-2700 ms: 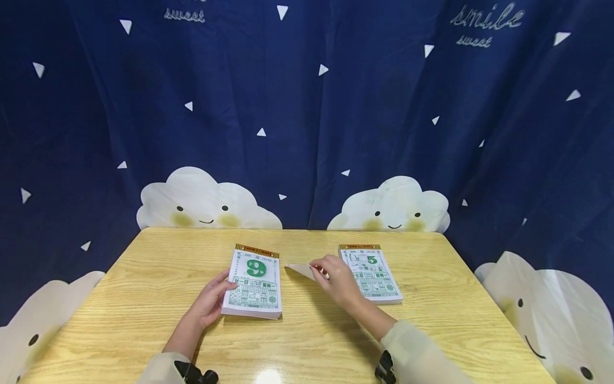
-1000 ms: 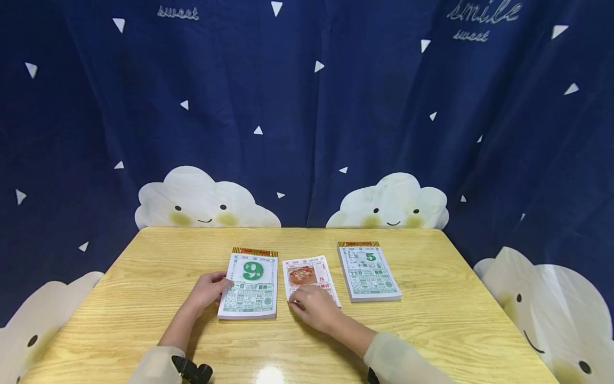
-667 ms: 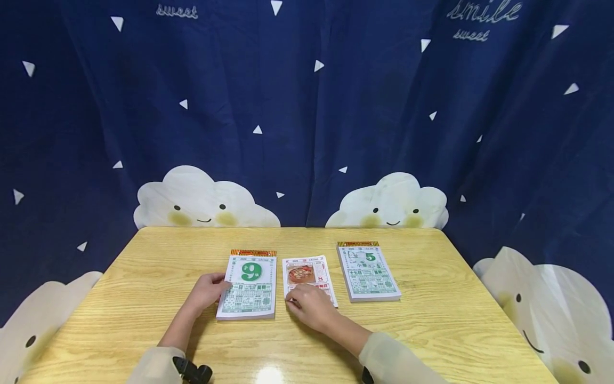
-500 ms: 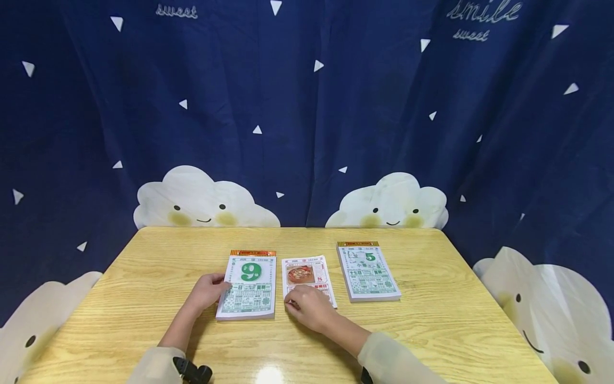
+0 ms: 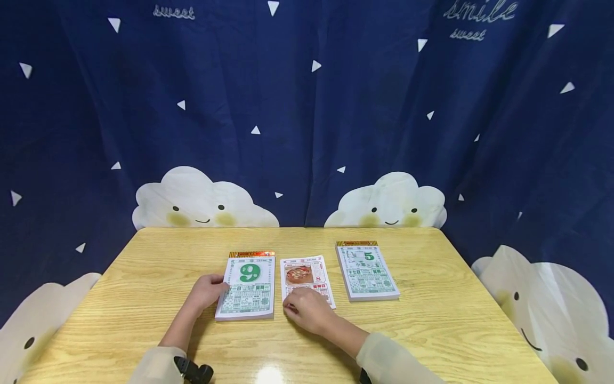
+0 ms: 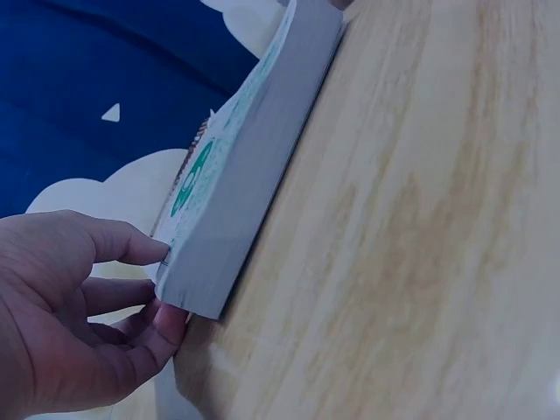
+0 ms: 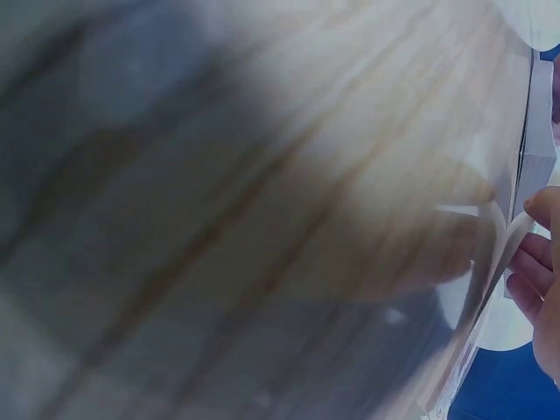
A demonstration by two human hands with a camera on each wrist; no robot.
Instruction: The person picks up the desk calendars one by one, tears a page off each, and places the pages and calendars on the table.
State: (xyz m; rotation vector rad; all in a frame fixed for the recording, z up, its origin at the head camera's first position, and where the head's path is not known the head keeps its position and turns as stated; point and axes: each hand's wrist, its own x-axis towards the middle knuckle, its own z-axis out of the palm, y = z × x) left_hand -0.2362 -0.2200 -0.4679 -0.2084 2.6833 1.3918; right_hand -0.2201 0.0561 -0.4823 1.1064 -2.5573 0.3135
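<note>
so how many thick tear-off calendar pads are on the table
2. The green "9" calendar pad lies left of centre, at the left hand; the green "5" calendar pad lies further right. None looks hidden.

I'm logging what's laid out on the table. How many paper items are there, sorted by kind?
Thick tear-off calendar pads: 2, the "9" pad held by the left hand, and the "5" pad.
Loose calendar sheets: 1, the sheet under the right hand.
Total: 3
</note>
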